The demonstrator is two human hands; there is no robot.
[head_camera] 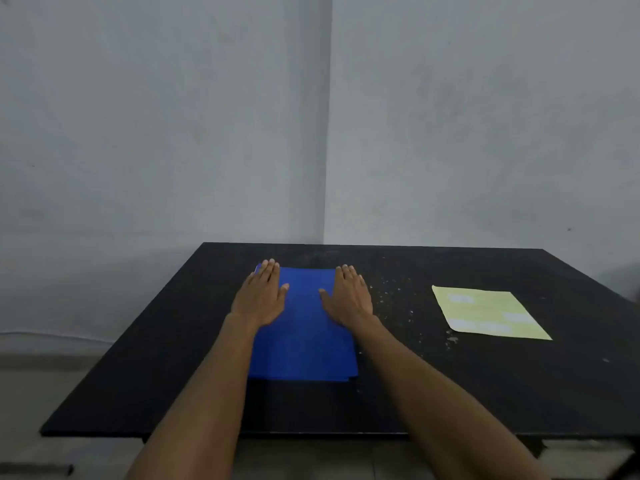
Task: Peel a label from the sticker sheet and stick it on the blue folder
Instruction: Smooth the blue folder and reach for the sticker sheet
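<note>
Right now your left hand (260,299) and right hand (349,298) lie spread flat on the blue folder (304,344); the sticker sheet (488,313) sits well apart on the bench (173,375), untouched. Expect it to slide or tear if peeled unpinned.

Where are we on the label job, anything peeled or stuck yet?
Nothing looks done: no label shows on the visible part of the blue folder. In hand: the left hand and right hand rest flat and open on its far half. Left: reach the yellow sticker sheet, lying untouched to the right on the black table, peel a label and stick it on.
</note>
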